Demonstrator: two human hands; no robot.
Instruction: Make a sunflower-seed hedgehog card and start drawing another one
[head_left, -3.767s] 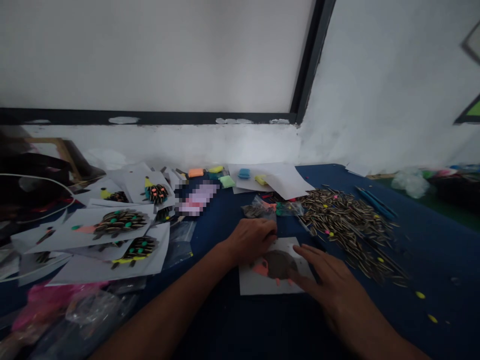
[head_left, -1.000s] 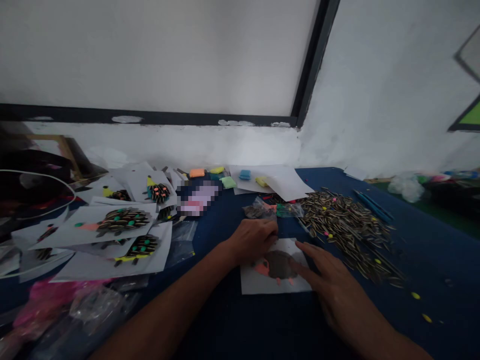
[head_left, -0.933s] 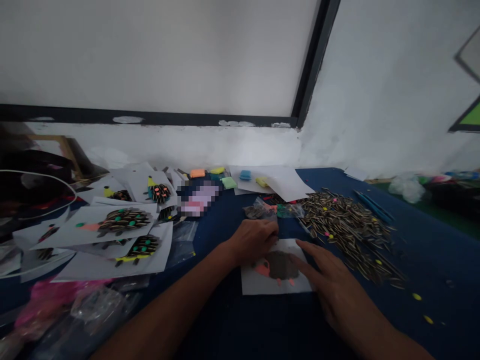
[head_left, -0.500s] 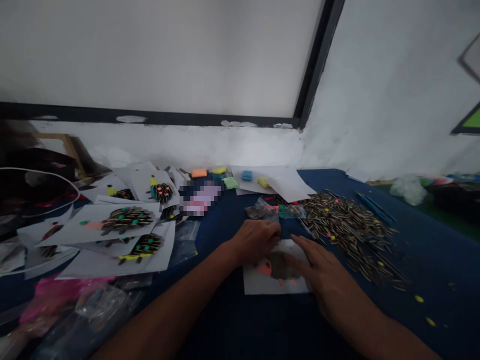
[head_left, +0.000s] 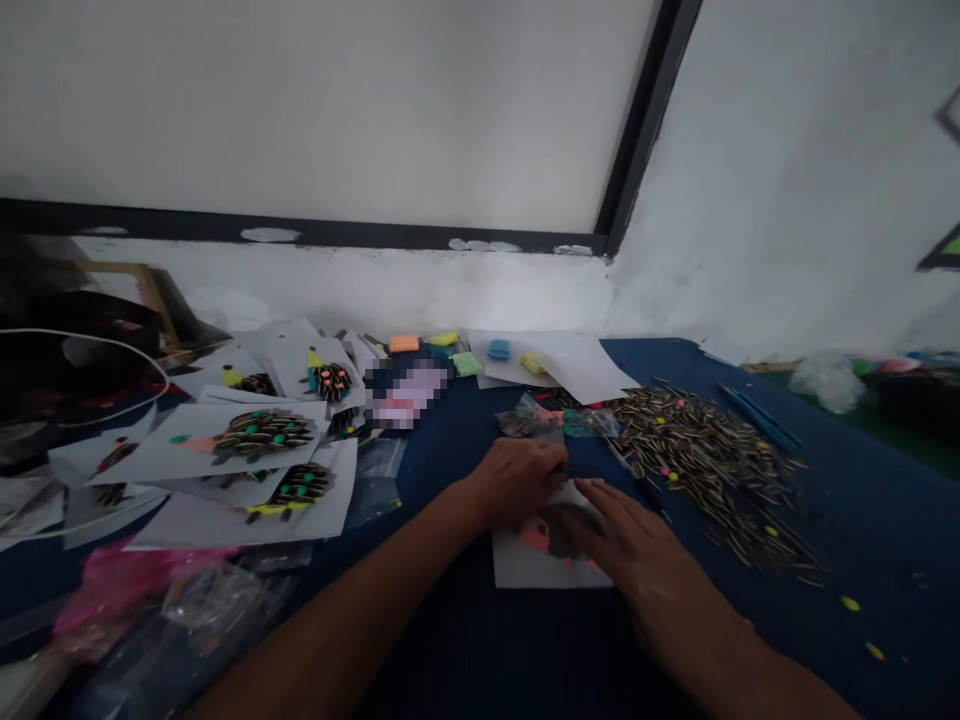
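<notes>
Resting open, the right hand (head_left: 637, 555) partly covers the hedgehog (head_left: 556, 538) on white paper (head_left: 517, 571); the left hand (head_left: 516, 480) curls at its top edge, grip unclear.

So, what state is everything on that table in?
White paper with grey-and-pink animal shape: flat, partly covered.
Left hand: fingers curled.
Right hand: fingers extended over the paper.
White paper cards with seed-covered animals: piled, overlapping.
Striped dark seeds: heaped loose.
Pink plastic wrapping: crumpled.
Clear plastic wrapping: crumpled.
</notes>
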